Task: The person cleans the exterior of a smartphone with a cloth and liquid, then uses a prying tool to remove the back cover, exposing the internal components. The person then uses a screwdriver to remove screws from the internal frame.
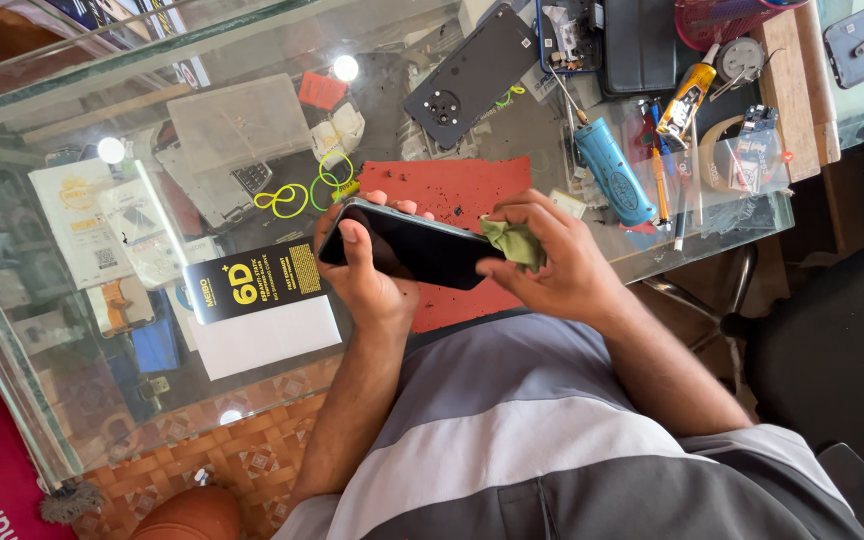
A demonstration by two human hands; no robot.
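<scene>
We hold a dark smartphone [407,250] above the near edge of the glass surface [42,330], its black screen facing up. Our left hand [362,270] is wrapped around its left end, thumb laid flat across the glass and fingertips showing past the far edge. Our right hand [552,260] has its fingers bunched around a small green cloth [512,242], pressing it against the right end of the screen. Under the phone lies a red work mat [452,190] speckled with dark bits. Just left of our left hand rests a black and white flat package [257,310] with yellow lettering. Farther back on the surface lie a dark phone back cover [472,75] with a round camera ring, a blue cylindrical tool [612,170], an orange-yellow glue tube [685,100] and loops of yellow-green cord [302,190]. Our grey and white striped shirt [552,440] fills the lower view.
</scene>
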